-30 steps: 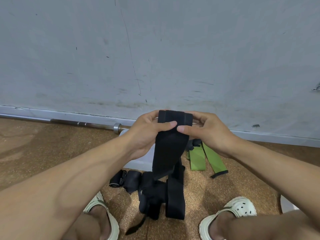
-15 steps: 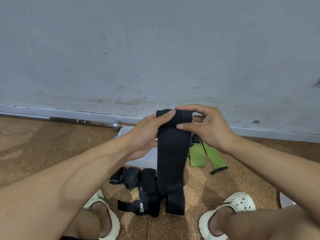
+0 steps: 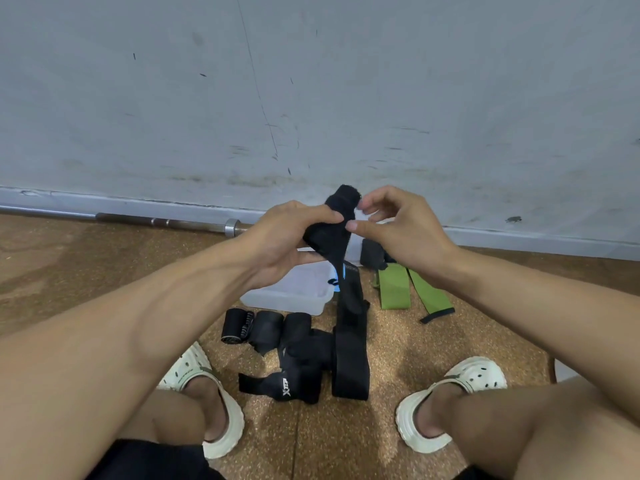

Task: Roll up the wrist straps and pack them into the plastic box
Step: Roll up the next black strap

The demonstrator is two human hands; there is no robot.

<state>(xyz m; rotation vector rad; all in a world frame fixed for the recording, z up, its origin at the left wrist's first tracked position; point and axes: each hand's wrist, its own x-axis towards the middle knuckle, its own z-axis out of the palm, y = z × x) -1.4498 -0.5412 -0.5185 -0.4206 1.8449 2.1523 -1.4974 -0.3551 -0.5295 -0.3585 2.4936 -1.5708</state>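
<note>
A clear plastic box [image 3: 287, 296] sits on the cork floor [image 3: 391, 344]; its contents are hard to make out. Above it, the left hand [image 3: 284, 233] grips a black wrist strap [image 3: 348, 327], now bunched at the top rather than flat. The right hand [image 3: 398, 223] has let go, fingers loosely curled beside it.

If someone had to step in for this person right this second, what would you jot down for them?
Left hand: grips the started roll at the top of the long black strap.
Right hand: fingers curled beside the roll; whether they touch it is unclear.
The strap's tail hangs to the floor between the feet.
Plastic box: on the floor ahead; contents unclear.
Done: three rolled black straps beside the box.
Left: finish this roll, roll the loose black strap and green straps, pack all.
</note>
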